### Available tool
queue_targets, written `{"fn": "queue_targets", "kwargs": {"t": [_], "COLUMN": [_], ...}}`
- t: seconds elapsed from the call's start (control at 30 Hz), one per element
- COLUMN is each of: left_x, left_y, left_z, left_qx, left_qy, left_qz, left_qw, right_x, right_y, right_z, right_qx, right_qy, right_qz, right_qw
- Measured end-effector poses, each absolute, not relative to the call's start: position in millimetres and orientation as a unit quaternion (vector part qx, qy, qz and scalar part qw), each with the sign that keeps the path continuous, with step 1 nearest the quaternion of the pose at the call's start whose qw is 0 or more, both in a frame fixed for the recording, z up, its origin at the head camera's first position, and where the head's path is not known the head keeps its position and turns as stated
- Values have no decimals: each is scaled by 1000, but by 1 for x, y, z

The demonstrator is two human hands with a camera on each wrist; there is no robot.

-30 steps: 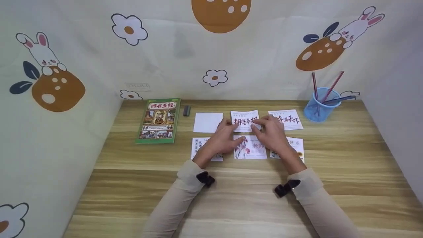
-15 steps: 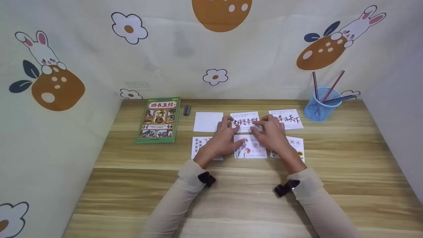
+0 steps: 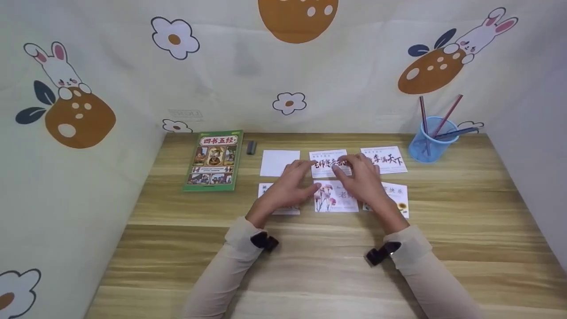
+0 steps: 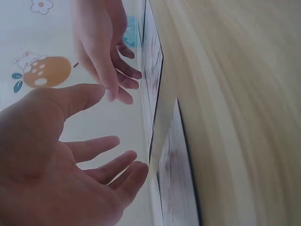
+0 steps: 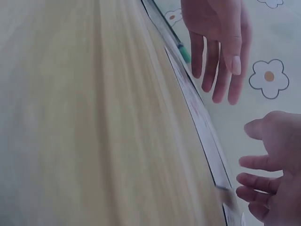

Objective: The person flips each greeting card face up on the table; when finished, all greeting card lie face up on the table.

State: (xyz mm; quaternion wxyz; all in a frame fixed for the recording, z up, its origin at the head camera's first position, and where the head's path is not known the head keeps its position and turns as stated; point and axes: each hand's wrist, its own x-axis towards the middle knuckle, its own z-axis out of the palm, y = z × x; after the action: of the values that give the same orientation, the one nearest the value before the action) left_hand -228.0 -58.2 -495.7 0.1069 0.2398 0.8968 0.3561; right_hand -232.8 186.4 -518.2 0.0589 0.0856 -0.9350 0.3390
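Note:
Two rows of paper cards lie on the table in the head view. My left hand (image 3: 288,188) is over the lower left card (image 3: 285,212), fingertips near the left edge of the upper middle card (image 3: 323,172). My right hand (image 3: 364,179) hangs over that card's right side, covering part of its dark red writing. In both wrist views, the fingers of my left hand (image 4: 70,155) and right hand (image 5: 277,174) are loosely bent and hold nothing. Below lies the flower card (image 3: 332,201); the lower right card (image 3: 398,195) is partly hidden by my right arm.
A blank white card (image 3: 280,163) and a written card (image 3: 390,164) flank the upper middle one. At the back left lie a green book (image 3: 214,161) and a small dark block (image 3: 251,147). A blue mesh cup (image 3: 427,148) with pencils stands at the back right.
My left hand has drawn back left from the upper middle card. My right hand has shifted slightly left over it. That card has settled a little straighter and flatter.

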Motion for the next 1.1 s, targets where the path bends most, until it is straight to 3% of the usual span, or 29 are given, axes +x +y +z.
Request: {"fn": "queue_targets", "kwargs": {"t": [0.13, 0.33, 0.5, 0.7, 0.97, 1.1], "left_x": [-225, -220, -217, -215, -219, -222], "left_y": [-85, -127, -147, -149, -142, -138], "left_z": [-497, -503, -504, -507, -513, -508], "left_qx": [208, 142, 107, 100, 120, 117], "left_qy": [903, 918, 926, 930, 930, 901], "left_qz": [370, 368, 360, 347, 344, 417], "left_qw": [72, 28, 37, 69, 46, -5], "right_x": [-230, -223, -221, -219, -217, -218], "right_y": [169, 132, 100, 70, 67, 71], "right_z": [-517, -517, -517, -516, -520, -523], "right_qx": [133, 181, 201, 216, 240, 241], "right_qy": [-919, -913, -910, -914, -916, -905], "right_qz": [363, 365, 364, 344, 320, 348], "right_qw": [71, 30, 4, -20, -24, -21]}}
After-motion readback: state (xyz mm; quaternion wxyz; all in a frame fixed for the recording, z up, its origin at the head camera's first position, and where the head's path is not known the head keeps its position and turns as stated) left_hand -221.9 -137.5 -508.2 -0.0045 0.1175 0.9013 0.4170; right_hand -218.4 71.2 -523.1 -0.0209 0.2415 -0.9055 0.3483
